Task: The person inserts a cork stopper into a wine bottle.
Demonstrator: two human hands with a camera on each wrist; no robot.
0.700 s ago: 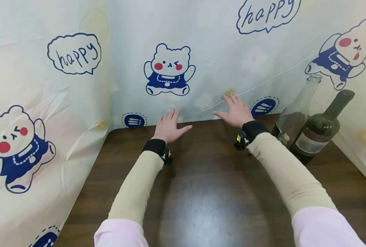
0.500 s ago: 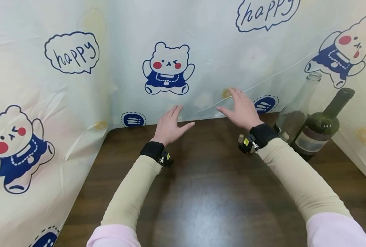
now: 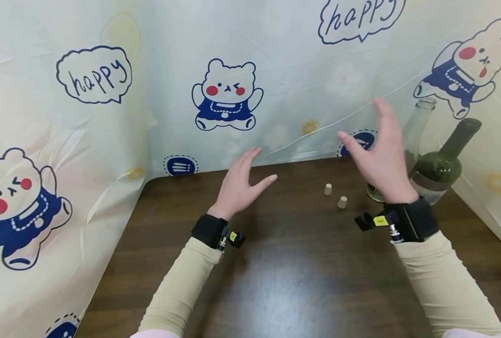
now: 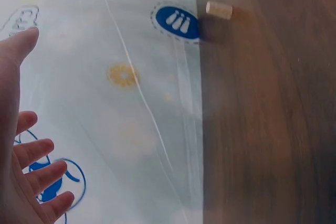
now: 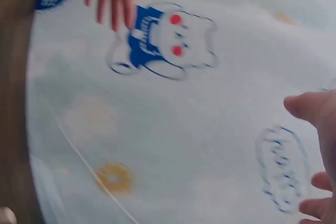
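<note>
My right hand (image 3: 383,157) is raised just left of two glass bottles, fingers extended and thumb spread, holding nothing. It partly hides the clear bottle (image 3: 420,117) and overlaps the edge of the dark green wine bottle (image 3: 440,164). Over the table's back part, the left hand (image 3: 238,185) has its thumb apart from its straight fingers and is holding nothing. Between the hands, close to the bottles, two small corks stand on the table: a farther cork (image 3: 328,189) and a nearer cork (image 3: 342,202). The left wrist view also shows a cork (image 4: 219,10) near the table's back edge.
The dark wooden table (image 3: 275,263) meets a hanging cloth (image 3: 284,75) printed with bears at the back. The cloth also rises along the left and right sides. Both wrists wear black straps with small cameras.
My right hand has moved right and toward me, up in front of the bottles, uncovering the two corks. The left hand has shifted slightly right and turned a little.
</note>
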